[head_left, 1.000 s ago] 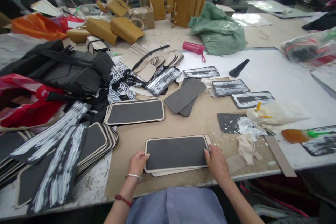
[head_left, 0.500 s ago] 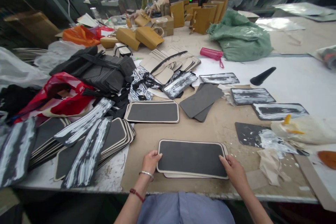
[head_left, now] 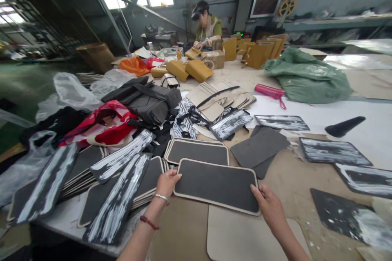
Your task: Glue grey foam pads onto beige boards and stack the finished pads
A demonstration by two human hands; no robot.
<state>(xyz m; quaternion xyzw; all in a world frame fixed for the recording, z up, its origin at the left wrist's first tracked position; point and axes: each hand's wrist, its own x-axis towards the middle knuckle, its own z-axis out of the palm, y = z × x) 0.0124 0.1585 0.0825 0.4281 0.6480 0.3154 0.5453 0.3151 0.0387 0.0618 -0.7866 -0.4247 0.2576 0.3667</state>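
Observation:
A dark rounded panel with a beige border (head_left: pixel 216 185) is held between my hands, tilted slightly down to the right. My left hand (head_left: pixel 167 182) pinches its left end, and my right hand (head_left: pixel 267 199) grips its right end. Beneath and nearer to me lies a plain beige panel (head_left: pixel 245 228) on the brown board. Just behind the held panel, a similar bordered dark panel (head_left: pixel 196 152) rests on the table, partly covered by it. To its right are two overlapping plain dark pieces (head_left: pixel 260 147).
White-smeared strips (head_left: pixel 119 200) lie over stacked panels at left, with more smeared pieces (head_left: pixel 335 151) at right. Farther back are a red bag (head_left: pixel 101 126), black bundles (head_left: pixel 147 100), a pink pouch (head_left: pixel 269 90), a green sack (head_left: pixel 309 75) and a person (head_left: pixel 208 28).
Both hands have raised the bordered panel off the beige one and moved it away from me, toward the panel behind. The camera view has tilted up and turned left.

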